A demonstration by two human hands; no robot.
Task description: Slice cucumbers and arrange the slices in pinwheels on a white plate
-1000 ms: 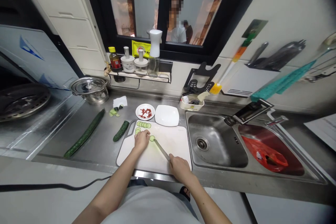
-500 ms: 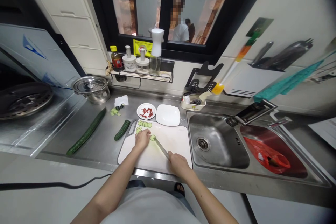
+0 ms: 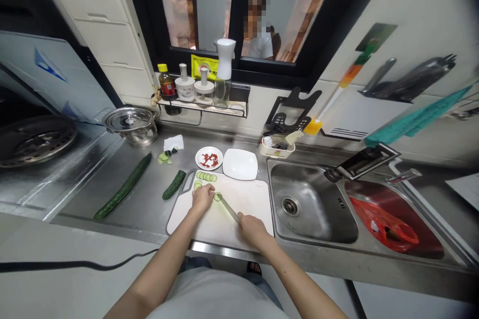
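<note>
At centre frame, the left hand (image 3: 202, 198) pinned a short green cucumber piece (image 3: 217, 196) to the white plastic cutting board (image 3: 247, 199). The right hand (image 3: 251, 227), closed around the handle, held a slim steel knife (image 3: 229, 209) whose blade ran up-left, meeting the cucumber's cut right end.
</note>
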